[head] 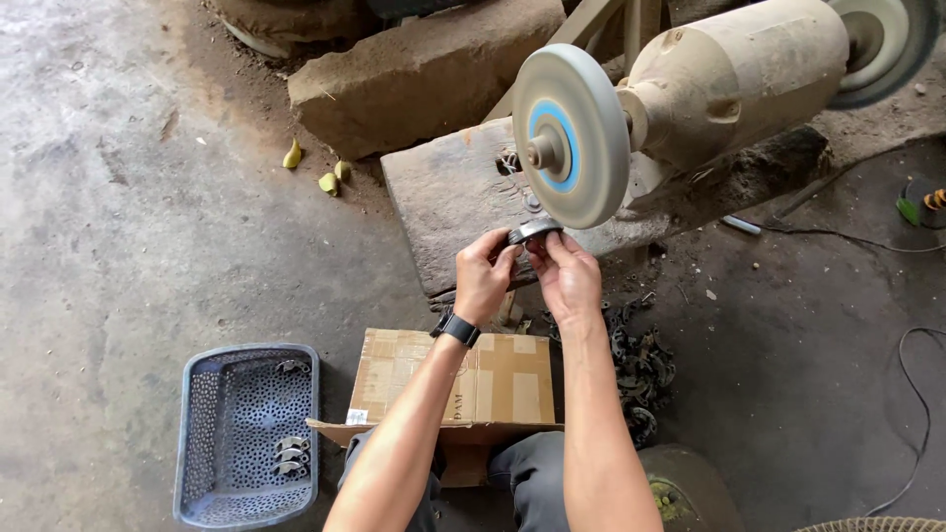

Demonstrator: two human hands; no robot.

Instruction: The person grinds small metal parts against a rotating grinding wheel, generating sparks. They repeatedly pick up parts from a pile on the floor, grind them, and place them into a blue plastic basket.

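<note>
Both my hands hold a small curved metal part (533, 231) up against the lower edge of a grey grinding wheel (572, 136) with a blue centre ring. My left hand (483, 279), with a black watch on its wrist, grips the part's left end. My right hand (566, 276) grips its right end. The wheel sits on the shaft of a dusty beige bench grinder motor (734, 79), which rests on a stone slab (453, 197).
A blue perforated plastic basket (202, 433) at lower left holds a few metal parts (292, 455). A cardboard box (493, 384) lies over my knees. A heap of dark metal parts (641, 369) lies to the right. Cables (912, 394) run along the floor at right.
</note>
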